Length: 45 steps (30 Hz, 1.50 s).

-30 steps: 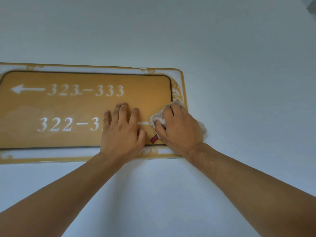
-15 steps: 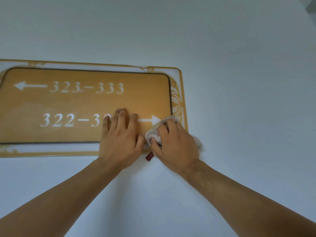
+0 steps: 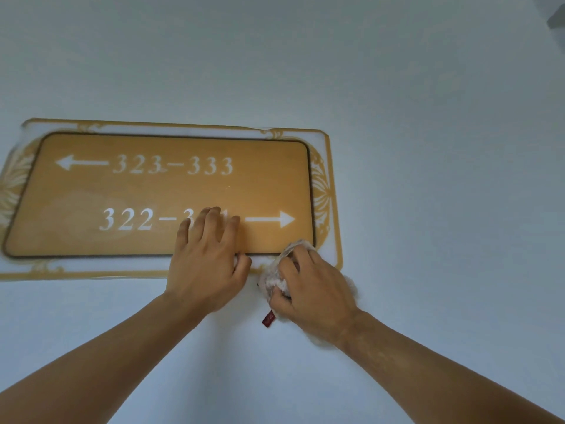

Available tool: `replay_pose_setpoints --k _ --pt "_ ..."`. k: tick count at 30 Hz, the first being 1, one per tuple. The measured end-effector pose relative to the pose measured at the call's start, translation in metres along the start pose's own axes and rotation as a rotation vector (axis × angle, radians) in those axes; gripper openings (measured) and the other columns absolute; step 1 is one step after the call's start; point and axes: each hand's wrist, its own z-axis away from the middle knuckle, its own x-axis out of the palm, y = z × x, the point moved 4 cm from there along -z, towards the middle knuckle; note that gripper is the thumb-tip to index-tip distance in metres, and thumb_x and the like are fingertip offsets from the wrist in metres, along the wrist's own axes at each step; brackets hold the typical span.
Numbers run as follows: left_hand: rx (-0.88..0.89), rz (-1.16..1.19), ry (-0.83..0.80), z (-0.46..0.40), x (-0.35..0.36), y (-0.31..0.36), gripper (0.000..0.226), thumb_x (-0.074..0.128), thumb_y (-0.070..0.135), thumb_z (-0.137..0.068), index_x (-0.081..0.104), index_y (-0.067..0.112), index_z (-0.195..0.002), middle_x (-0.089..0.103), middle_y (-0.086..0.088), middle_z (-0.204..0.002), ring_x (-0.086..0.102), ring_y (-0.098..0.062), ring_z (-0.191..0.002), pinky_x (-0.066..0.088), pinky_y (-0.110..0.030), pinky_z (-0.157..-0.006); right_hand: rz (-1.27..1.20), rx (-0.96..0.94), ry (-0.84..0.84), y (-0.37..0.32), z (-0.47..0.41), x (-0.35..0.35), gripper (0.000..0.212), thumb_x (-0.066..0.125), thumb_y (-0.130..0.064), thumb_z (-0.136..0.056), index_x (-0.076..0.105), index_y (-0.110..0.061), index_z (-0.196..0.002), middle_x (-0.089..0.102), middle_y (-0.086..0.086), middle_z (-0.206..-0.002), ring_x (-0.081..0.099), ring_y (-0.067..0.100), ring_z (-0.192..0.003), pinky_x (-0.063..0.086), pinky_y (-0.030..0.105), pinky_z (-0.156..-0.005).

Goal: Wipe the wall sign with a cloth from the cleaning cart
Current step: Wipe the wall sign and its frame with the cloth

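The gold wall sign (image 3: 159, 191) with white room numbers and arrows hangs on the pale wall, framed by a clear ornate border. My left hand (image 3: 206, 261) lies flat with straight fingers on the sign's lower middle, covering part of the second number row. My right hand (image 3: 312, 292) grips a bunched whitish cloth (image 3: 275, 278) with a small red tag (image 3: 268, 319). The cloth presses against the sign's bottom right corner and the wall just below the border.
Plain pale wall (image 3: 428, 148) surrounds the sign on all sides. A dark grey edge (image 3: 556, 18) shows at the top right corner. The cleaning cart is out of view.
My right hand has dragged the cloth down from beside the lower arrow to the sign's bottom right corner and onto the wall below. The arrow is uncovered. My left hand stayed flat on the sign.
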Motion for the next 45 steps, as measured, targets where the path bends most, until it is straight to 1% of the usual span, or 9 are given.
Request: replay_pose_setpoints --k 4,6,9,13,18,25,29,37,45 --pt "-0.02 -0.015 0.018 -0.004 -0.014 -0.015 0.062 0.034 0.039 -0.082 0.048 0.01 -0.136 0.046 -0.022 -0.14 0.038 -0.038 -0.136 0.031 -0.057 -0.11 0.127 -0.189 0.093 -0.003 -0.006 -0.005 0.032 0.039 -0.026 -0.104 0.063 -0.004 -0.107 0.059 0.014 -0.105 0.057 0.027 -0.097 0.05 0.033 -0.083" --pt "-0.031 -0.03 0.026 -0.006 -0.019 -0.024 0.062 0.033 0.039 -0.082 0.048 0.01 -0.135 0.046 -0.023 -0.141 0.038 -0.038 -0.136 0.031 -0.057 -0.11 0.141 -0.21 0.215 0.002 -0.02 -0.014 0.026 0.047 -0.025 -0.104 0.06 -0.003 -0.11 0.058 0.016 -0.104 0.056 0.029 -0.097 0.051 0.037 -0.085" --pt "-0.049 -0.064 0.024 -0.008 -0.024 -0.039 0.062 0.033 0.04 -0.084 0.048 0.01 -0.136 0.045 -0.022 -0.141 0.038 -0.038 -0.136 0.031 -0.058 -0.111 0.153 -0.18 0.34 0.014 -0.05 -0.029 0.026 0.066 -0.02 -0.093 0.056 -0.002 -0.11 0.054 0.019 -0.106 0.056 0.031 -0.098 0.054 0.04 -0.085" --pt "-0.075 -0.111 0.032 -0.012 -0.032 -0.064 0.062 0.033 0.042 -0.086 0.049 0.01 -0.137 0.046 -0.022 -0.14 0.04 -0.039 -0.134 0.031 -0.057 -0.111 0.183 -0.007 0.263 0.036 -0.091 -0.039 0.056 0.086 -0.01 -0.064 0.056 0.003 -0.109 0.052 0.023 -0.108 0.056 0.038 -0.099 0.056 0.044 -0.084" --pt "-0.094 -0.147 0.071 -0.023 -0.044 -0.086 0.065 0.028 0.046 -0.088 0.051 0.008 -0.136 0.048 -0.023 -0.138 0.043 -0.04 -0.132 0.032 -0.057 -0.11 0.2 0.219 0.135 0.061 -0.131 -0.031 0.052 0.068 -0.014 -0.082 0.051 0.008 -0.126 0.045 0.025 -0.127 0.045 0.036 -0.115 0.044 0.038 -0.099" --pt "-0.096 -0.207 0.106 -0.042 -0.048 -0.11 0.064 0.034 0.043 -0.085 0.046 0.012 -0.14 0.045 -0.021 -0.143 0.039 -0.037 -0.136 0.029 -0.055 -0.113 -0.02 0.291 0.306 0.074 -0.169 -0.029 0.034 0.054 -0.008 -0.091 0.049 -0.001 -0.123 0.038 0.021 -0.127 0.043 0.038 -0.114 0.042 0.038 -0.089" --pt "-0.097 -0.201 0.121 -0.05 -0.042 -0.119 0.063 0.036 0.042 -0.085 0.044 0.013 -0.141 0.044 -0.02 -0.144 0.037 -0.037 -0.137 0.028 -0.055 -0.114 0.042 0.257 0.344 0.074 -0.194 -0.03 0.044 0.064 -0.007 -0.088 0.05 0.003 -0.128 0.04 0.026 -0.132 0.044 0.037 -0.116 0.047 0.039 -0.096" --pt "-0.059 -0.145 0.167 -0.058 -0.033 -0.12 0.065 0.034 0.042 -0.083 0.042 0.015 -0.142 0.043 -0.017 -0.143 0.036 -0.033 -0.137 0.027 -0.054 -0.115 0.117 0.174 0.249 0.061 -0.239 -0.012 0.037 0.04 -0.029 -0.103 0.049 -0.013 -0.134 0.046 0.009 -0.136 0.049 0.03 -0.106 0.045 0.041 -0.092" --pt "-0.051 -0.114 0.145 -0.057 -0.013 -0.117 0.066 0.035 0.043 -0.085 0.038 0.017 -0.145 0.039 -0.015 -0.148 0.031 -0.031 -0.142 0.023 -0.049 -0.116 0.092 0.193 0.227 0.048 -0.242 -0.003 0.046 0.036 -0.045 -0.103 0.051 -0.009 -0.127 0.051 0.013 -0.129 0.052 0.032 -0.111 0.049 0.045 -0.087"
